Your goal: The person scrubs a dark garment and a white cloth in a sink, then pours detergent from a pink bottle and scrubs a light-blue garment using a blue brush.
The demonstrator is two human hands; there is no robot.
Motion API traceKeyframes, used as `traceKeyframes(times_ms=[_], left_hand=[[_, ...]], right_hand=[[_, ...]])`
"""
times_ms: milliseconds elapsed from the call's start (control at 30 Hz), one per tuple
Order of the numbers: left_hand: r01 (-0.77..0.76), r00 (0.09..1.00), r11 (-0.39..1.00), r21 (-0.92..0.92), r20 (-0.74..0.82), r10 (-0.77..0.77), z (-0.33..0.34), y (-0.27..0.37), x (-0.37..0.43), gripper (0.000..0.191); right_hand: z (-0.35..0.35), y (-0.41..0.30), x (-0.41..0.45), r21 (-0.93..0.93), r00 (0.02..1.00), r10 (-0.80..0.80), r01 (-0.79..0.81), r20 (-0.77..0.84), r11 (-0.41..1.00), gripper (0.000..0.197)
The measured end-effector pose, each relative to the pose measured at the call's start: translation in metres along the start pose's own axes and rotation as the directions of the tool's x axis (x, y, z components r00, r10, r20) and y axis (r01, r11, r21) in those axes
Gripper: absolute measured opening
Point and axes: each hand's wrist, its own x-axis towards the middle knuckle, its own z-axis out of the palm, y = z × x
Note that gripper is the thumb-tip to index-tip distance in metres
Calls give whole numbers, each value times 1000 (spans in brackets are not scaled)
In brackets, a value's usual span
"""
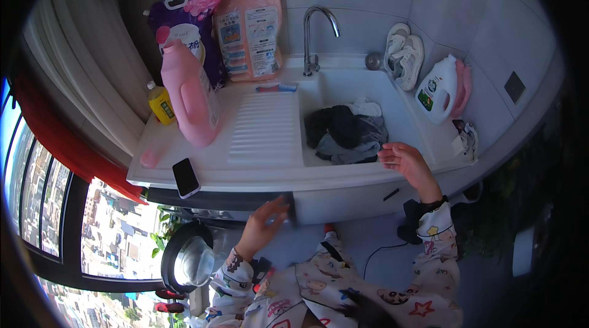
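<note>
My right hand [406, 163] is raised at the front right corner of the white laundry sink [405, 112], fingers apart and nothing held. Close to its fingertips lies a heap of dark and grey clothes [347, 130] in the basin, with a white cloth [366, 107] at the back of the heap. My left hand [263, 226] hovers in front of the counter's edge, slightly blurred, also holding nothing. A chrome faucet [307, 40] stands behind the basin. To its left, a ribbed washboard [264, 128] is moulded into the counter, with a blue and red brush [276, 88] above it.
Left on the counter are a large pink jug [189, 98], a yellow bottle [162, 105], a smartphone [186, 178] and a pink cap [149, 159]. Detergent bags [251, 33] lean at the back. White sneakers [406, 59] and a white detergent bottle [437, 91] stand right of the basin.
</note>
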Motion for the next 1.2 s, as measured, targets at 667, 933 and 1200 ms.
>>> traceKeyframes(times_ms=[667, 933, 1200], left_hand=[[77, 792, 683, -727, -371, -485, 56, 59, 164, 25], [110, 819, 677, -728, -319, -476, 48, 56, 177, 18], [177, 903, 731, -659, -186, -386, 26, 55, 192, 21]], right_hand=[[-89, 199, 251, -845, 629, 590, 498, 507, 195, 45], [-80, 195, 266, -833, 722, 420, 509, 550, 217, 18], [-97, 50, 256, -661, 857, 326, 21, 398, 750, 16]])
